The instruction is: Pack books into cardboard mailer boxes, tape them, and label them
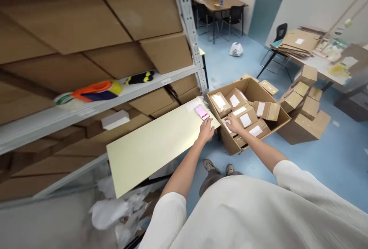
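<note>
My left hand (pixel 206 130) is at the near edge of a pale yellow tabletop (pixel 149 145), thumb and fingers apart. Just beyond its fingertips lies a phone (pixel 202 112) with a lit pink screen, partly blurred out. My right hand (pixel 234 124) reaches over the near left side of a large open carton (pixel 230 143). Its fingers are apart and rest at a white-labelled small box (pixel 226 125), partly hidden under the hand. Several more labelled cardboard boxes (pixel 244 118) fill the carton, some tilted.
A metal shelf (pixel 138 85) packed with cardboard boxes stands on the left. More small boxes (pixel 301 97) are piled on the floor to the right of the carton. Farther back are a cluttered table (pixel 322 63), a white bag (pixel 236 49) and a brown table (pixel 232 3) with chairs.
</note>
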Tool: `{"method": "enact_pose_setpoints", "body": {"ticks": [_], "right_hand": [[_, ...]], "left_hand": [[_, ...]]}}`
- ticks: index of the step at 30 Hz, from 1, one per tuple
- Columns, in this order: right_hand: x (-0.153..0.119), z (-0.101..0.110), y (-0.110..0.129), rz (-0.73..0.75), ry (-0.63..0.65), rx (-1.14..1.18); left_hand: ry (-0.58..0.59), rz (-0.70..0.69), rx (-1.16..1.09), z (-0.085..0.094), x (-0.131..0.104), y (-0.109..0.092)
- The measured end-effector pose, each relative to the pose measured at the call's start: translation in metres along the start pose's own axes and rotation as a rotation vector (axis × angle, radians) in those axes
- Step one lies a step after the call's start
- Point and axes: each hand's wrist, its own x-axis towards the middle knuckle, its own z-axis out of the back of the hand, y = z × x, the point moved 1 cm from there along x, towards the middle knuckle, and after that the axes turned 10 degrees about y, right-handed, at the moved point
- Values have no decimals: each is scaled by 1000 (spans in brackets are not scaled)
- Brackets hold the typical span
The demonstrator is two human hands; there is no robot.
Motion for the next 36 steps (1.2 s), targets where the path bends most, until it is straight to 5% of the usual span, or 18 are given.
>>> {"method": "enact_pose_setpoints", "body": {"ticks": [9,22,30,36], "right_hand": [[33,-74,97,177,197,-61],[46,-245,283,407,439,-54],[45,-335,383,616,660,-62],[41,-392,437,810,809,-66]], "left_hand": [[-163,209,-35,43,-114,65],[-335,447,-67,118,-316,182],[-517,634,-135,130,-425,213],[-659,775,-164,126,-478,218]]}}
